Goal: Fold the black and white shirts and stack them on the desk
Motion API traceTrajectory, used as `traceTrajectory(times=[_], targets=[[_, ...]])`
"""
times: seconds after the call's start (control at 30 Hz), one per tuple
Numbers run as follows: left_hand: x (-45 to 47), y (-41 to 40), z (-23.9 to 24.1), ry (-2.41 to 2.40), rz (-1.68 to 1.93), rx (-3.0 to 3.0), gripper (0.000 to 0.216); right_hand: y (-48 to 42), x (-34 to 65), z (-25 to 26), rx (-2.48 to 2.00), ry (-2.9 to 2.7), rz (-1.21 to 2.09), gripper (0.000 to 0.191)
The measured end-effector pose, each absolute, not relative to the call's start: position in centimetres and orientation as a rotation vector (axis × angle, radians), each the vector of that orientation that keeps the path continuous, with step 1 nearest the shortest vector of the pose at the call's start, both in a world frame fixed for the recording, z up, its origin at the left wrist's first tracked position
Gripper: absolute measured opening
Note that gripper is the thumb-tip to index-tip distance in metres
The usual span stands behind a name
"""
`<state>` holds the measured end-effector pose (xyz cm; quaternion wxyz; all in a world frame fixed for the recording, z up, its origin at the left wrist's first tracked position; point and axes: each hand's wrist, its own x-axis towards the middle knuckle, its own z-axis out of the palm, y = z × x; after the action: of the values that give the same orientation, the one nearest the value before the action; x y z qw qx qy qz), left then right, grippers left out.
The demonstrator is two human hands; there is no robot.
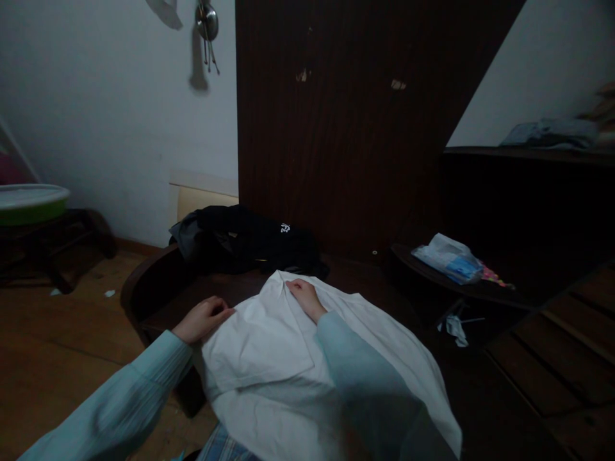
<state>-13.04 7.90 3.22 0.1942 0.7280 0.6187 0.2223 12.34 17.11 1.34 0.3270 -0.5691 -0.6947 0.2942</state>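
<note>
A white shirt [269, 333] lies spread over my lap and the edge of a dark wooden bench, with a sleeve-like flap folded across its left part. My left hand [205, 318] is closed at the shirt's left edge, thumb and fingers pinching the cloth. Near the shirt's far corner, my right hand [305, 298] also pinches the fabric, its fingertips partly hidden. My right forearm crosses over the shirt and covers some of it.
Dark clothes [259, 240] are heaped at the back of the bench [154, 282]. A plastic packet [449, 259] rests on a low shelf at right, with crumpled paper [455, 330] below. A green basin [33, 206] stands on a stool at far left.
</note>
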Motion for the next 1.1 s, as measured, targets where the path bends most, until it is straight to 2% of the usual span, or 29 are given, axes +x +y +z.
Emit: traceTrajectory(times=[0.13, 0.37, 0.6, 0.87, 1.1], targets=[[-12.4, 7.9, 3.1, 1.744, 0.643, 2.077, 0.036, 17.7, 10.5, 1.2, -1.515, -1.789, 0.839, 0.025], [-12.6, 7.4, 2.4, 1.765, 0.709, 2.014, 0.031, 17.9, 10.3, 0.7, -1.651, -1.84, 0.686, 0.01], [-12.4, 7.4, 2.8, 1.842, 0.596, 1.987, 0.028, 17.8, 10.3, 1.1, -1.724, -1.812, 0.631, 0.014], [-12.1, 7.3, 3.7, 1.758, 0.506, 2.006, 0.038, 15.3, 13.1, 2.9, -1.635, -2.02, 0.863, 0.032], [-11.7, 9.5, 5.5, 1.809, 0.031, 2.181, 0.044, 11.9, 16.5, 3.0, -1.561, -2.153, 1.022, 0.02]])
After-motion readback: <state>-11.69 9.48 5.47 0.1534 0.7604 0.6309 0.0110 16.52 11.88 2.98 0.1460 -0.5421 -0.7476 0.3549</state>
